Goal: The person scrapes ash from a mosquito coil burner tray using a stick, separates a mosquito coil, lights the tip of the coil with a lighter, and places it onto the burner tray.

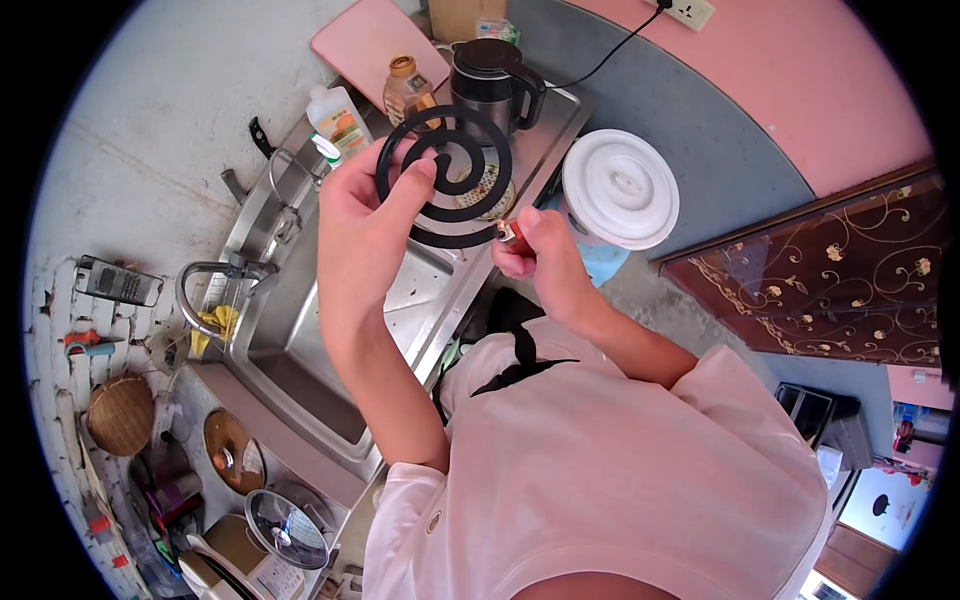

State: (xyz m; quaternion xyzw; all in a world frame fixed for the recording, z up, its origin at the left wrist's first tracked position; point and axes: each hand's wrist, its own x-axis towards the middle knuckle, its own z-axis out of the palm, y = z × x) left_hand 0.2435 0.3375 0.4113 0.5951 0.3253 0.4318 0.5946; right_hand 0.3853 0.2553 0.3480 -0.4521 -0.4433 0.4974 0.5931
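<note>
A black spiral coil is held up above the steel sink counter. My left hand pinches it near its centre, thumb in front and fingers partly hidden behind. My right hand is closed around a small red lighter, whose metal top touches or nearly touches the coil's outer end. A small glow seems to show at that spot, but it is too small to be sure. Behind the coil, a round patterned tin or dish rests on the counter.
The sink and its faucet lie left. Beyond the hands stand an electric kettle, a brown-capped jar, a white bottle and a pink board. A white lidded bucket is at the right. Glass lids sit lower left.
</note>
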